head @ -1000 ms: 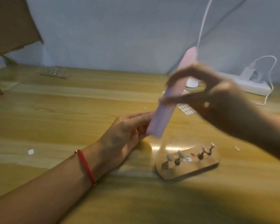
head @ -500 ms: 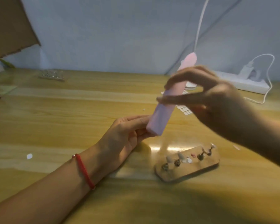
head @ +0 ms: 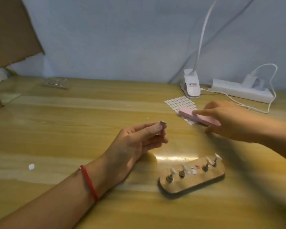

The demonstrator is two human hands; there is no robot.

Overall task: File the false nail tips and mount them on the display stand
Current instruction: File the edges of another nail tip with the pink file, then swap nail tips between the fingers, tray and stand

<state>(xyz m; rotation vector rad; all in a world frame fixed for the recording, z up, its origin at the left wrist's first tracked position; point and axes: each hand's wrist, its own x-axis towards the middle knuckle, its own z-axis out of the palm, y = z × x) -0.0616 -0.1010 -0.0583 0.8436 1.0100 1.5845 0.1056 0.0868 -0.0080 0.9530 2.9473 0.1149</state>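
Behind-left of the oval wooden display stand (head: pixel 196 182) the left hand (head: pixel 134 142) pinches a pale false nail tip (head: pixel 47 123), while behind it the blurred right hand (head: pixel 229 123) grips a pink rectangular filing block (head: pixel 188 113) lying over a white sticker sheet (head: pixel 177 101).

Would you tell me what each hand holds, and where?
Left hand pinches a nail tip by its lower part; right hand grips the pink file block by its right half.
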